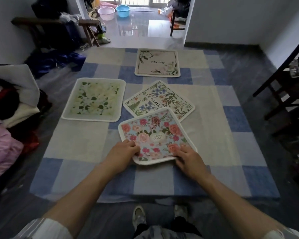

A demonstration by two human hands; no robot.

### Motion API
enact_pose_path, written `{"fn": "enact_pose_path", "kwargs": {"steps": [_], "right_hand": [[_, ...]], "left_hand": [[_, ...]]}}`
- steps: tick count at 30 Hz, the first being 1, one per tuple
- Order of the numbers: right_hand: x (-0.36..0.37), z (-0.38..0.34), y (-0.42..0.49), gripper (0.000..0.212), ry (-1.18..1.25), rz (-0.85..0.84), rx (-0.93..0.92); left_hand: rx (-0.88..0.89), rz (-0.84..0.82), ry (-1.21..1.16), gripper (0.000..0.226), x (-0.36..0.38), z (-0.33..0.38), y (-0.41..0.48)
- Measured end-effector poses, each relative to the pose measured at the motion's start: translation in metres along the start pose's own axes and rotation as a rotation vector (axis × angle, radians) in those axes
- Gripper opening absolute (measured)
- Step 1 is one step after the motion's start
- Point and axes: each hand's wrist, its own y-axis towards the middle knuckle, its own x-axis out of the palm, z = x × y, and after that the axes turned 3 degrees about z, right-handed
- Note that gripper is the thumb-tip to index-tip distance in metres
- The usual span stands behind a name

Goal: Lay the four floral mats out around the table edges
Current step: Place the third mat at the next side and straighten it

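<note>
Four floral mats lie on the blue-and-white checked table (79,169). A beige mat with roses and script (157,62) sits square at the far edge. A green-and-yellow leafy mat (93,100) lies at the left. A white mat with blue wildflowers (162,97) rests askew in the middle. Overlapping its near corner is a pale blue mat with pink roses (154,135), also askew. My left hand (123,150) grips that mat's near left edge. My right hand (188,157) grips its near right corner, which is lifted and curled slightly.
A pile of clothes and bedding (5,118) lies left of the table. Dark wooden chairs (286,94) stand to the right. A wooden bench with bags (59,30) stands at the far left. Plastic basins (114,11) sit on the floor beyond. My shoes (140,218) show below the table's near edge.
</note>
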Motion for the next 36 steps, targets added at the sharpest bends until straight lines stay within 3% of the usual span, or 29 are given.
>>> {"fn": "enact_pose_path", "kwargs": {"steps": [7, 13, 19, 31, 36], "right_hand": [[0.014, -0.031, -0.012, 0.009, -0.044, -0.015, 0.049], [0.020, -0.058, -0.009, 0.006, -0.027, -0.018, 0.028], [0.026, -0.069, -0.011, 0.012, 0.010, 0.052, -0.004], [0.004, -0.031, -0.025, 0.027, -0.104, -0.021, -0.057], [0.008, -0.036, -0.019, 0.025, -0.098, -0.050, -0.097]], "left_hand": [[-0.068, -0.102, -0.016, 0.023, 0.014, 0.007, -0.004], [0.029, -0.033, -0.090, 0.030, 0.022, 0.039, -0.004], [0.085, 0.104, -0.186, 0.018, 0.028, 0.059, -0.003], [0.077, 0.154, -0.196, 0.006, 0.017, 0.028, -0.041], [-0.027, 0.106, -0.193, 0.007, 0.013, 0.007, -0.062]]}}
